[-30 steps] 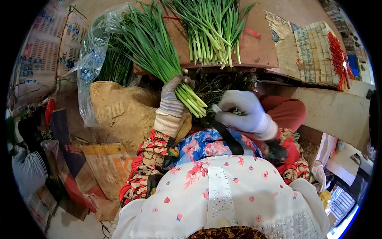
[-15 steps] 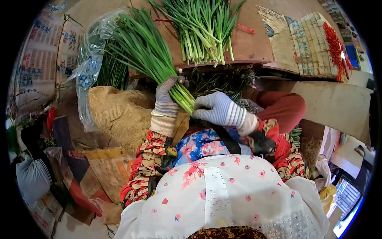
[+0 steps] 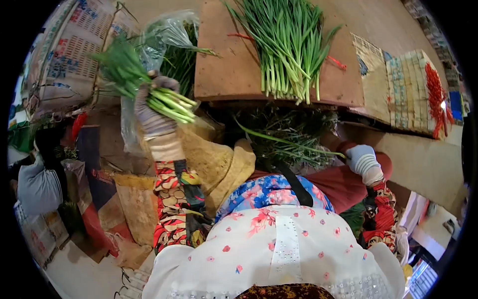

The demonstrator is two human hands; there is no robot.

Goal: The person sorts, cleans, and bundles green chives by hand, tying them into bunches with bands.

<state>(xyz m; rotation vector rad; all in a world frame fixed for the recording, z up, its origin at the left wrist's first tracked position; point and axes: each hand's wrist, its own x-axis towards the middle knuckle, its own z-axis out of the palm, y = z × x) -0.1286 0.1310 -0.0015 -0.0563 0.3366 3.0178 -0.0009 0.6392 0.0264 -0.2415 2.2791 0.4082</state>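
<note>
My left hand (image 3: 158, 112), in a striped glove, is wrapped round a bunch of green stalks (image 3: 172, 103) at the left. The leaves point up and left and are blurred; the pale ends point right. At the right, over my knee, my gloved right hand (image 3: 362, 158) is closed on one long green stalk (image 3: 294, 143), which stretches leftward over a dark heap of leaves (image 3: 284, 124). A pile of green stalks (image 3: 294, 55) lies on the brown board (image 3: 224, 74) in front, with a red tie partly under it.
A clear plastic bag (image 3: 172, 35) with more greens stands left of the board. Brown sacking (image 3: 209, 159) lies below it. Right of the board are stacked bundles (image 3: 406, 92) with red ties (image 3: 435, 99). Cardboard (image 3: 134, 199) lies at the lower left.
My left hand has swung left with the bunch. My right hand has moved away from the bunch to the right, now with a single stalk in it. The view has shifted slightly.
</note>
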